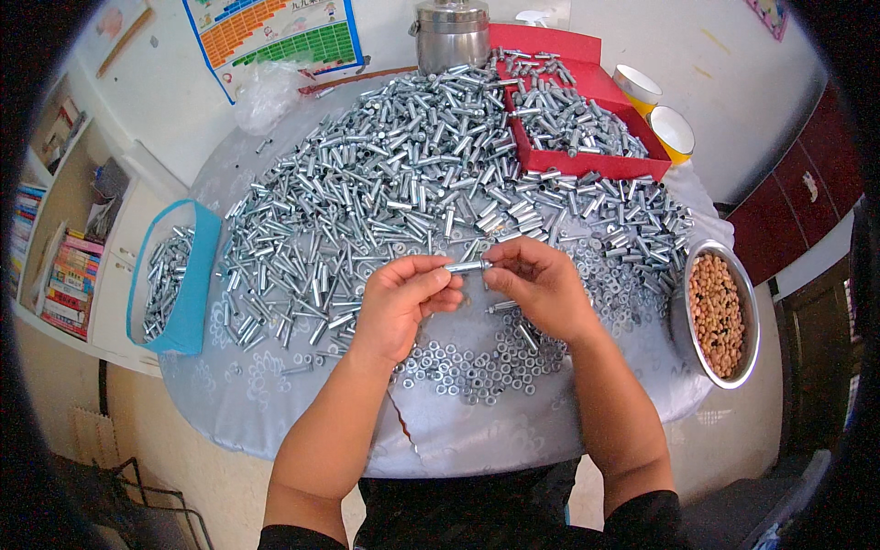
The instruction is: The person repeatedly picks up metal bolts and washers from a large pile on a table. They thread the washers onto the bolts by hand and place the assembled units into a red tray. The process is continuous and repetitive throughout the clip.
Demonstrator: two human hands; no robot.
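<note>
Between both hands, above the middle of the table, lies a metal sleeve anchor bolt (467,267), roughly level. My left hand (399,299) pinches its left end between thumb and fingers. At the other end, the fingertips of my right hand (540,283) grip the tip, where a small nut or washer partly shows. Loose hex nuts (481,368) are spread on the cloth below the hands. Flat washers (608,278) lie scattered to the right of my right hand. Behind the hands rises a large heap of metal sleeves and bolts (405,151).
A red box (584,165) of anchors stands at the back right, beside two yellow-and-white cups (672,134). On the left is a blue bin (204,282) of anchors. A steel bowl (680,309) of peanuts or beans sits at the right edge. A steel pot (452,38) stands behind.
</note>
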